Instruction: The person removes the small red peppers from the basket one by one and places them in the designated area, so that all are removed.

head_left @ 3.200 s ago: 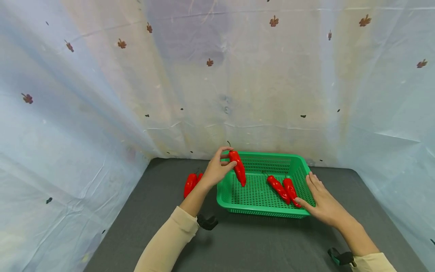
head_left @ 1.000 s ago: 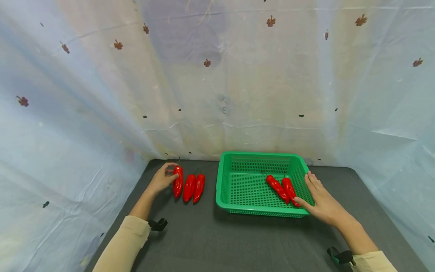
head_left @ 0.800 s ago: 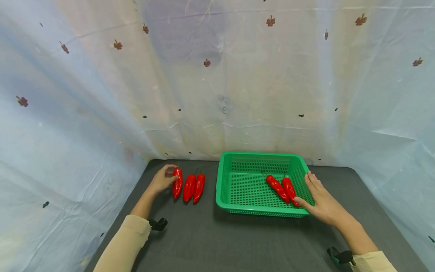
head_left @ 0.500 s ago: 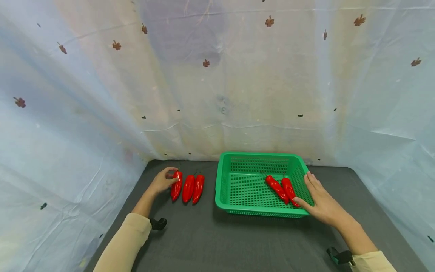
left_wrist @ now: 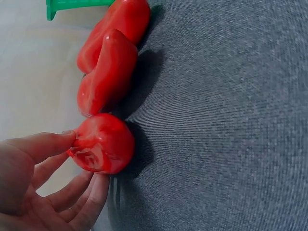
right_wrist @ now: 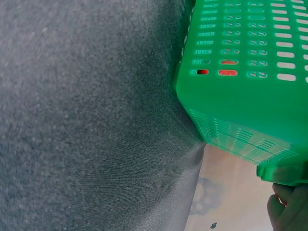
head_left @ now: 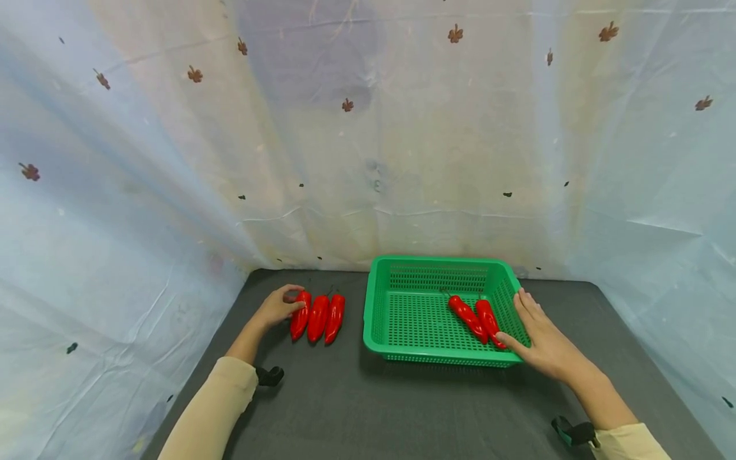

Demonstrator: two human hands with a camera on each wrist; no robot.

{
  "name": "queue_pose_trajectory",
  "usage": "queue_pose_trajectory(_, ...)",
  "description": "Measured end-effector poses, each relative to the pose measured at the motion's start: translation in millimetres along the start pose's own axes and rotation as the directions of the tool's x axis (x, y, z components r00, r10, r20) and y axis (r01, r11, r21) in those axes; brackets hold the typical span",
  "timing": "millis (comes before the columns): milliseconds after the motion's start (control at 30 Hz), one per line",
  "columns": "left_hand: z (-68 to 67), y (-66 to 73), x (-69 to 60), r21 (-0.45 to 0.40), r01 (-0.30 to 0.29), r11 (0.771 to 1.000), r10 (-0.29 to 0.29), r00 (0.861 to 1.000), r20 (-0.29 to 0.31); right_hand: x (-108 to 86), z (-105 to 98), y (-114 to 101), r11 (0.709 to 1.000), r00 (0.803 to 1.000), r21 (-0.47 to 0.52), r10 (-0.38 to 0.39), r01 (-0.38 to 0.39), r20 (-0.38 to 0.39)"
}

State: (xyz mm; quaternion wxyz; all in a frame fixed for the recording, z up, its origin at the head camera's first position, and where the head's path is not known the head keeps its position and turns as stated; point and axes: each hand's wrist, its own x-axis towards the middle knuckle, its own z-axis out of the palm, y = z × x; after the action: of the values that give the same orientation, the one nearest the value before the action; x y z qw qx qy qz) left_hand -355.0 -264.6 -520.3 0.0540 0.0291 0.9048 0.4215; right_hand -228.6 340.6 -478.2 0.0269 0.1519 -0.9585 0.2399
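Three red peppers lie side by side left of the green basket (head_left: 374,348). My left hand (head_left: 277,308) pinches the leftmost pepper (head_left: 300,316) between thumb and fingers; the left wrist view shows this hand (left_wrist: 57,187) round the pepper (left_wrist: 108,144) end-on, beside the middle pepper (left_wrist: 113,67). The middle pepper (head_left: 318,318) and the right one (head_left: 335,319) are close by. My right hand (head_left: 546,338) rests with extended fingers on the basket's right rim, its thumb over the near right corner. In the right wrist view only some fingers (right_wrist: 288,204) show at the basket rim (right_wrist: 288,175).
Inside the basket, toward its right side, lie two more red peppers, one slanted (head_left: 467,317) and one (head_left: 489,321) near the right thumb. The dark grey table (head_left: 425,409) ends at a pale plastic sheet (head_left: 437,160) behind and at the sides.
Earlier the left hand held a pepper above the basket's left side. That pepper is now on the table, left of the other two, and has shifted slightly right toward them. The right hand has stayed put.
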Motion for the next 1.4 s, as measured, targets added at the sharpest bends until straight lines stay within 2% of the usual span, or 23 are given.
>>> queue_pose_trajectory(333, -0.3, 0.1, 1.5, 0.031, -0.003, 1.000, 0.002, 1.000, 0.015, 1.6, -1, 0, 1.000, 1.000, -0.004, -0.004, 0.004, 0.002)
queue_pose_trajectory(533, -3.0, 1.6, -0.4, 0.035, -0.023, 0.999, 0.022, 0.999, 0.025, 1.6, 1, 2, 1.000, 1.000, -0.002, -0.007, 0.007, 0.001)
queue_pose_trajectory(1133, -6.4, 0.5, -1.0, 0.026, -0.027, 0.999, 0.026, 0.999, 0.044, 2.1, 2, 0, 1.000, 1.000, 0.001, -0.015, 0.015, -0.006)
queue_pose_trajectory(1300, -7.8, 3.9, -1.7, 0.047, -0.040, 0.998, 0.038, 0.999, 0.037, 1.3, 1, 0, 1.000, 1.000, -0.003, -0.012, 0.012, -0.005)
queue_pose_trajectory(1400, -8.2, 11.2, -3.0, 0.073, -0.059, 0.996, 0.057, 0.998, 0.020, 0.7, 1, 1, 1.000, 1.000, -0.002, -0.010, 0.010, -0.004)
